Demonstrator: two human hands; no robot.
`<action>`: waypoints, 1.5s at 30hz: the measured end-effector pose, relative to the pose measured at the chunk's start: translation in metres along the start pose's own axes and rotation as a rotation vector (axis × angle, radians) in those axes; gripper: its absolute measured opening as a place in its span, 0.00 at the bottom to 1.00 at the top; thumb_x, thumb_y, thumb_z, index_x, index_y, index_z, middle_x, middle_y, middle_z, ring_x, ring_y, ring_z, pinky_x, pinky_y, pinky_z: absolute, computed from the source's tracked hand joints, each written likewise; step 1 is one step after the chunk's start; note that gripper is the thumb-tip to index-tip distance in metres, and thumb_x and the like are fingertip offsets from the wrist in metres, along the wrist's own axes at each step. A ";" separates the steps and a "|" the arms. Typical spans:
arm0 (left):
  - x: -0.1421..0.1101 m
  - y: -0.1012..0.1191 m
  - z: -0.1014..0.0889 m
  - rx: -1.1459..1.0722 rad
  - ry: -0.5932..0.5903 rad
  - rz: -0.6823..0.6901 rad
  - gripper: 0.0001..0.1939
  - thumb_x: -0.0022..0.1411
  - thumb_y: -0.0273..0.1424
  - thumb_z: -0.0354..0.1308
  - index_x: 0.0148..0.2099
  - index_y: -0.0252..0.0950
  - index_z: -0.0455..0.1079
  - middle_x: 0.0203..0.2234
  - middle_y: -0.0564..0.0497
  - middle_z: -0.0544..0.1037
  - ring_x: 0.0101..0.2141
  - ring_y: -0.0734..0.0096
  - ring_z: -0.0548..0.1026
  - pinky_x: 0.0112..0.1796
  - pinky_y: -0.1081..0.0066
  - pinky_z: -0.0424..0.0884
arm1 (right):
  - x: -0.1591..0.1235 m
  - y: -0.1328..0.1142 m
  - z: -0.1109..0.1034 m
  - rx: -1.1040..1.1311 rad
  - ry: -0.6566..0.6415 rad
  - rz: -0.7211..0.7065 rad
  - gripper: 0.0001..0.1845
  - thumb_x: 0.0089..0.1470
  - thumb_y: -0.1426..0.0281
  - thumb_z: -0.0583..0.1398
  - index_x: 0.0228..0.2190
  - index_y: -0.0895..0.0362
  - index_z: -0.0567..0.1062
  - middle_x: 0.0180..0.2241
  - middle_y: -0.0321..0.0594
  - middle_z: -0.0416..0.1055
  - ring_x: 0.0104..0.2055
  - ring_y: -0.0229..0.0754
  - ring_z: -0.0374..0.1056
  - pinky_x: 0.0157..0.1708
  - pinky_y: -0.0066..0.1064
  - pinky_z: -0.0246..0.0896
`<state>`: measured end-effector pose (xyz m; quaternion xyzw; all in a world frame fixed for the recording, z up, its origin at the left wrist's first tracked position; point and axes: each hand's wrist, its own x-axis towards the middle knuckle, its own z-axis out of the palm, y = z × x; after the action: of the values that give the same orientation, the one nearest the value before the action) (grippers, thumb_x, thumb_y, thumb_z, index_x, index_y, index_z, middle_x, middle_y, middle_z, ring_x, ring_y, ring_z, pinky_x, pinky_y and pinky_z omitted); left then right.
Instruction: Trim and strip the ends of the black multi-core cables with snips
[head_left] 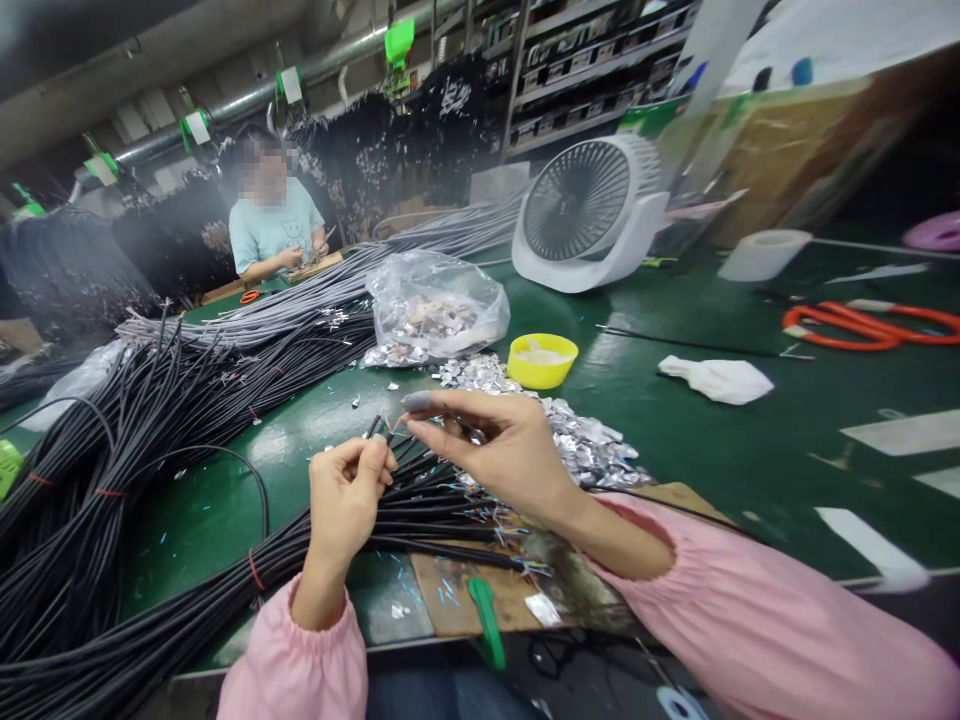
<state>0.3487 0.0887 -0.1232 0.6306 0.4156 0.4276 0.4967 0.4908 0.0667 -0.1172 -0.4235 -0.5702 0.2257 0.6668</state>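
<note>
My left hand (pixel 349 490) is closed in a pinch around a black cable (pixel 373 426), close to its stripped end. Thin coloured wires (pixel 391 424) fan out from that end. At these wires my right hand (pixel 499 445) brings thumb and forefinger together, the forefinger wearing a grey finger cot (pixel 417 401). A small dark, shiny thing shows under its curled fingers, too hidden to name. Below both hands lies a bundle of black cables (pixel 427 520), their stripped ends pointing right. Scraps of silver foil (pixel 592 445) are heaped behind my right hand.
More black cables (pixel 82 480) and grey cables (pixel 315 285) cover the left side. Behind the hands are a plastic bag (pixel 442 300), a yellow dish (pixel 542 361) and a white fan (pixel 589 210). Orange-handled scissors (pixel 840 328) lie right. A co-worker (pixel 277 230) sits across the table.
</note>
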 end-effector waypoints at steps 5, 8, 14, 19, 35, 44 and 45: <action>0.000 0.000 0.000 0.033 0.004 -0.001 0.23 0.52 0.49 0.55 0.21 0.32 0.66 0.12 0.57 0.60 0.14 0.83 0.54 0.16 0.78 0.48 | 0.000 0.002 -0.001 -0.010 -0.002 0.029 0.07 0.44 0.73 0.62 0.29 0.59 0.78 0.28 0.38 0.77 0.27 0.39 0.73 0.28 0.27 0.71; 0.000 0.001 0.001 0.043 -0.002 -0.005 0.25 0.52 0.50 0.54 0.20 0.33 0.64 0.12 0.57 0.60 0.14 0.83 0.53 0.16 0.78 0.48 | 0.000 0.003 -0.001 -0.039 -0.007 0.031 0.07 0.45 0.72 0.61 0.30 0.59 0.78 0.27 0.39 0.77 0.27 0.40 0.72 0.26 0.28 0.70; 0.000 0.006 0.003 0.042 -0.014 -0.011 0.25 0.51 0.51 0.55 0.18 0.33 0.63 0.11 0.58 0.59 0.14 0.83 0.53 0.16 0.78 0.49 | -0.001 0.003 -0.001 -0.060 -0.013 0.009 0.10 0.45 0.72 0.60 0.32 0.61 0.78 0.28 0.40 0.76 0.24 0.37 0.70 0.24 0.26 0.68; 0.000 0.005 0.002 0.056 -0.024 -0.009 0.25 0.52 0.50 0.54 0.19 0.33 0.63 0.11 0.58 0.59 0.14 0.83 0.53 0.17 0.78 0.49 | 0.000 0.003 -0.001 -0.102 -0.017 0.006 0.11 0.45 0.71 0.60 0.31 0.62 0.78 0.24 0.39 0.75 0.19 0.35 0.65 0.17 0.24 0.61; 0.003 0.003 0.002 0.012 -0.050 -0.058 0.27 0.47 0.54 0.56 0.19 0.33 0.63 0.11 0.58 0.59 0.14 0.84 0.54 0.16 0.78 0.49 | 0.008 0.004 -0.001 0.053 -0.115 0.207 0.11 0.40 0.68 0.60 0.27 0.61 0.76 0.18 0.34 0.66 0.16 0.28 0.50 0.14 0.22 0.47; 0.004 0.009 0.004 -0.072 0.019 -0.100 0.29 0.40 0.56 0.59 0.17 0.33 0.60 0.10 0.59 0.57 0.13 0.85 0.53 0.15 0.80 0.48 | -0.004 0.010 -0.008 -0.344 -0.179 -0.448 0.17 0.49 0.74 0.52 0.36 0.55 0.78 0.26 0.37 0.76 0.27 0.38 0.72 0.28 0.27 0.68; 0.004 0.010 0.004 -0.071 0.036 -0.094 0.29 0.40 0.56 0.60 0.17 0.33 0.59 0.10 0.59 0.58 0.13 0.85 0.54 0.15 0.80 0.49 | -0.005 0.010 -0.008 -0.340 -0.238 -0.487 0.17 0.50 0.74 0.51 0.35 0.54 0.78 0.25 0.36 0.76 0.27 0.38 0.72 0.28 0.27 0.69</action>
<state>0.3546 0.0898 -0.1138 0.5847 0.4379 0.4297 0.5308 0.4993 0.0656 -0.1282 -0.3505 -0.7583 0.0086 0.5496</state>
